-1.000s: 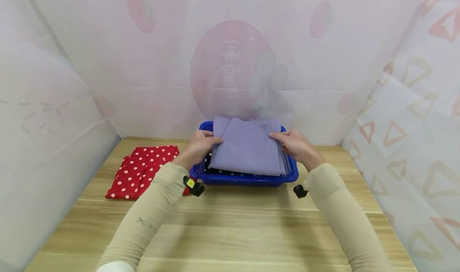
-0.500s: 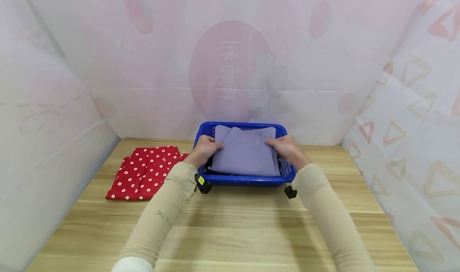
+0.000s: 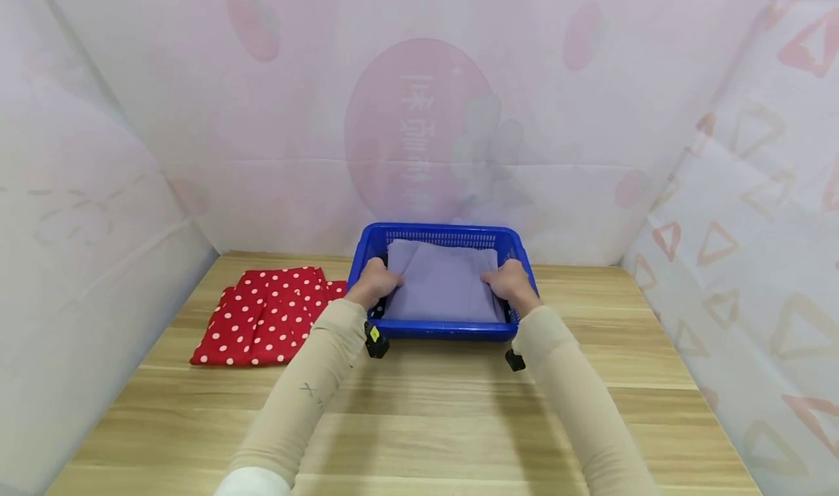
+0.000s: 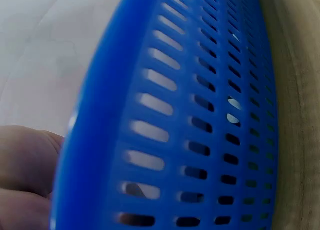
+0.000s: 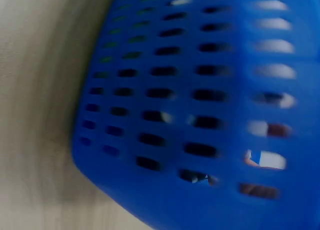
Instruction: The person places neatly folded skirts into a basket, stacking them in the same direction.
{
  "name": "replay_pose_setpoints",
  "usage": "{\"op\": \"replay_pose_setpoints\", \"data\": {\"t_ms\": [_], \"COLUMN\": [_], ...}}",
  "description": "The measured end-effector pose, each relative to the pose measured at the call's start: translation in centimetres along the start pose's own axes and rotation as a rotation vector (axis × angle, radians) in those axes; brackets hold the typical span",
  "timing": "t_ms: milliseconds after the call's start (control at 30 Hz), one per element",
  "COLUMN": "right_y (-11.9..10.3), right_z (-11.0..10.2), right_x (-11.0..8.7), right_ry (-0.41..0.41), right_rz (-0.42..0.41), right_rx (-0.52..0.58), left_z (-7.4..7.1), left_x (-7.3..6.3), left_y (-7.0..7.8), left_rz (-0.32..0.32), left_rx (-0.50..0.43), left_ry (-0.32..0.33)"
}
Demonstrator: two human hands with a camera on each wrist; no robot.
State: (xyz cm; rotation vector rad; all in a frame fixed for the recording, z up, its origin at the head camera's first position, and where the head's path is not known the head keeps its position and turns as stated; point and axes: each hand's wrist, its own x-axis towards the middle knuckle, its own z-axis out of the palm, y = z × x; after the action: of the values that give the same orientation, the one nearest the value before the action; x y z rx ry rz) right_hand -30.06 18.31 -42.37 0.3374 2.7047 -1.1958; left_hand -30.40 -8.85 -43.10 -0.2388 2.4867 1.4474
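Note:
A folded lavender cloth [image 3: 447, 283] lies inside the blue plastic basket [image 3: 439, 331], on top of a dark dotted cloth [image 3: 378, 309] that is mostly covered. My left hand [image 3: 377, 279] grips the lavender cloth by its left edge, thumb on top. At the right edge, my right hand [image 3: 510, 282] holds it likewise. Both hands reach in over the basket's side rims, and their fingers beneath the cloth are hidden. The left wrist view shows the slotted basket wall [image 4: 190, 110] with part of the left hand [image 4: 25, 175] beyond the rim; the right wrist view is filled by the opposite wall [image 5: 190, 95].
A folded red cloth with white dots [image 3: 262, 321] lies on the wooden table [image 3: 432, 423], left of the basket and close to my left forearm. Pale printed fabric walls [image 3: 275, 117] stand behind and on both sides.
Both hands have moved down and slightly inward with the lavender cloth, lowering it from above the rim into the basket. The basket's back rim now shows. The red cloth stays put.

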Motion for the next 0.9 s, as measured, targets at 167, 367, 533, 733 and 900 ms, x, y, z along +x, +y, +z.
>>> {"op": "replay_pose_setpoints", "data": {"t_ms": [167,367,533,733,900], "right_y": [0.1,-0.5,-1.3,-1.2,0.6], "right_z": [0.6,-0.9,-3.3,-5.8,-6.7], "right_x": [-0.4,-0.8,-1.9,-3.2,-4.2], "right_ry": [0.025,0.044,0.028,-0.003,-0.048], "right_rz": [-0.017,-0.129,-0.270,-0.390,-0.431], "right_rx": [-0.092,-0.255,-0.320,-0.397,-0.462], "left_z": [0.0,-0.5,-1.8,-4.9,-8.0], "left_x": [-0.3,-1.7,-2.8,-5.2,-7.1], "left_y": [0.2,1.0,1.5,2.1,0.7], "left_rz": [0.025,0.121,0.290,0.436,0.480], "left_rx": [0.065,0.249,0.469,0.493,0.489], "left_ry": [-0.010,-0.024,0.001,-0.014,-0.003]}}
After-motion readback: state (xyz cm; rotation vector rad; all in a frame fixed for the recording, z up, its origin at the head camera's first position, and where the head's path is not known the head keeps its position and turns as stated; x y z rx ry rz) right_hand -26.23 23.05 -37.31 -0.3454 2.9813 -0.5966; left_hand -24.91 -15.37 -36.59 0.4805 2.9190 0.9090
